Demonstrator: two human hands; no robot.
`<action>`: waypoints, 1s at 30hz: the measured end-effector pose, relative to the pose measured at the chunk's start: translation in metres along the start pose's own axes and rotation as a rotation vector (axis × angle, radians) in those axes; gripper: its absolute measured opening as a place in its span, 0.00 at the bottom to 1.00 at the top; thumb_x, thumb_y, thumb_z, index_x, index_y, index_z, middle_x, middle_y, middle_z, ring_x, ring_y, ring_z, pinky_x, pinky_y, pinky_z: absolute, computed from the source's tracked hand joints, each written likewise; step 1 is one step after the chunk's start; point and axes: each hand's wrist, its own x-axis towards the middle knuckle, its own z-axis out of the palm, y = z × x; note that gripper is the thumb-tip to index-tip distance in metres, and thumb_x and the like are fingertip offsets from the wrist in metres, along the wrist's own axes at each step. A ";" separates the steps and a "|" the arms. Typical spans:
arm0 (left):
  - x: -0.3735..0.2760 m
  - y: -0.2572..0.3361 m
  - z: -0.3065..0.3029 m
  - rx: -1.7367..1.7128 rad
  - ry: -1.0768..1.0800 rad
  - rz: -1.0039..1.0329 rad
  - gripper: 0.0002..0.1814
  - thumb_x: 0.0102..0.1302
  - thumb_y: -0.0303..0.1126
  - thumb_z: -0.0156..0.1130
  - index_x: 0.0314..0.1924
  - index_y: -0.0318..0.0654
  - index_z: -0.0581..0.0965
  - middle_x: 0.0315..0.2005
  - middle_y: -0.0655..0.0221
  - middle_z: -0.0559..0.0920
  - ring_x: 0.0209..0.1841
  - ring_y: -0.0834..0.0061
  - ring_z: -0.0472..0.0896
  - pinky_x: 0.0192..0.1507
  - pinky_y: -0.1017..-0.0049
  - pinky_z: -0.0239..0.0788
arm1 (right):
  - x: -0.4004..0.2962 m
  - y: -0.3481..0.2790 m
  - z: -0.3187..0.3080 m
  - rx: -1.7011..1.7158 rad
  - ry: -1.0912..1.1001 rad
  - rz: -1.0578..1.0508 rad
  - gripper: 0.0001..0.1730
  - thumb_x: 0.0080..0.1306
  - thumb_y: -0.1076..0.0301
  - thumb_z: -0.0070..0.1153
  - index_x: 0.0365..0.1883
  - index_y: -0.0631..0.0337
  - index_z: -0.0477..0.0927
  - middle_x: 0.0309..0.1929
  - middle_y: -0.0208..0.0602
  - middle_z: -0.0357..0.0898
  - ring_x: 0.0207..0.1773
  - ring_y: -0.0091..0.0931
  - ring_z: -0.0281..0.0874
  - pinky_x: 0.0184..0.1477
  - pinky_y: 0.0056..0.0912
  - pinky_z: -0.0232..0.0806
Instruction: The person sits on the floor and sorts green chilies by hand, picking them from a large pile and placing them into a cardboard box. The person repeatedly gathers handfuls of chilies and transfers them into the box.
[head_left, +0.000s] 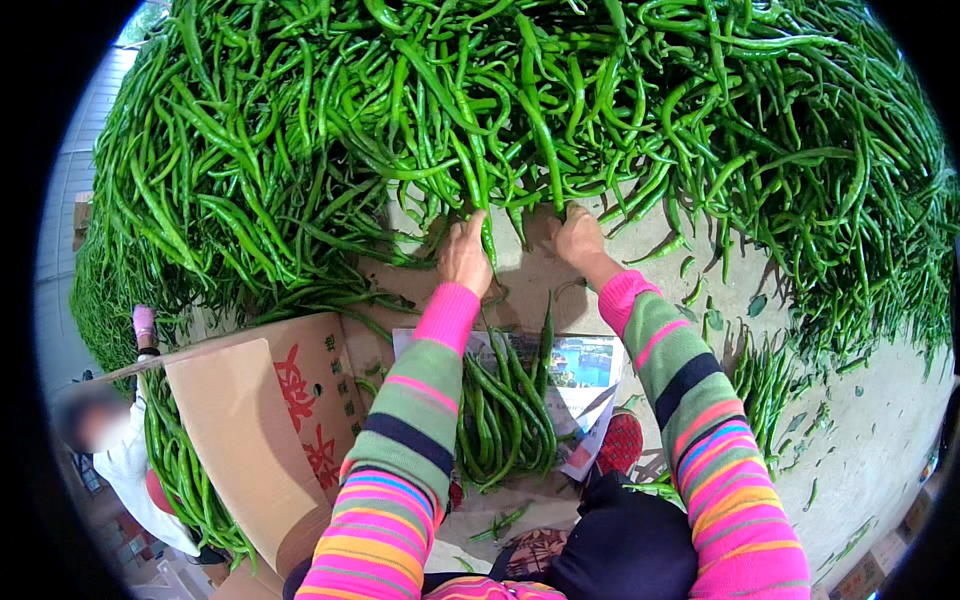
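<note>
My left hand (463, 259) is at the front of a big heap of long green chili peppers (360, 97), its thumb and fingers closed on one pepper (472, 176). To its right, my right hand (580, 236) pinches the lower end of another long pepper (541, 139) that still leans against the heap. Between my forearms, a bunch of peppers (502, 420) lies lined up on a printed newspaper sheet (589, 397) on the floor. The fingertips of both hands are partly hidden.
An open cardboard box (240, 420) with red writing stands by my left forearm. Beyond it are more peppers (191, 480) and another person (124, 457) in white with a pink glove. A smaller pepper bunch (761, 382) and loose bits lie on the concrete floor (862, 435) at right.
</note>
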 end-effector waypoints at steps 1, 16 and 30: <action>0.010 0.002 0.002 0.021 -0.016 -0.039 0.27 0.50 0.19 0.51 0.53 0.42 0.64 0.42 0.54 0.71 0.49 0.54 0.69 0.49 0.65 0.61 | 0.001 0.003 0.005 0.083 -0.023 -0.041 0.21 0.54 0.59 0.54 0.41 0.65 0.73 0.35 0.56 0.75 0.40 0.46 0.74 0.40 0.42 0.67; -0.023 0.044 0.033 -1.505 0.098 -0.461 0.09 0.57 0.23 0.58 0.35 0.39 0.67 0.33 0.67 0.77 0.33 0.77 0.75 0.31 0.76 0.68 | -0.040 -0.015 -0.019 0.879 -0.385 0.005 0.10 0.62 0.66 0.50 0.35 0.64 0.77 0.23 0.36 0.76 0.22 0.23 0.69 0.25 0.25 0.63; -0.105 0.096 0.044 -1.594 -0.116 -0.504 0.08 0.57 0.22 0.57 0.36 0.40 0.69 0.31 0.70 0.76 0.33 0.80 0.74 0.34 0.81 0.64 | -0.134 0.015 -0.074 0.515 -0.250 0.187 0.14 0.56 0.63 0.53 0.27 0.69 0.78 0.21 0.42 0.78 0.26 0.27 0.76 0.30 0.31 0.66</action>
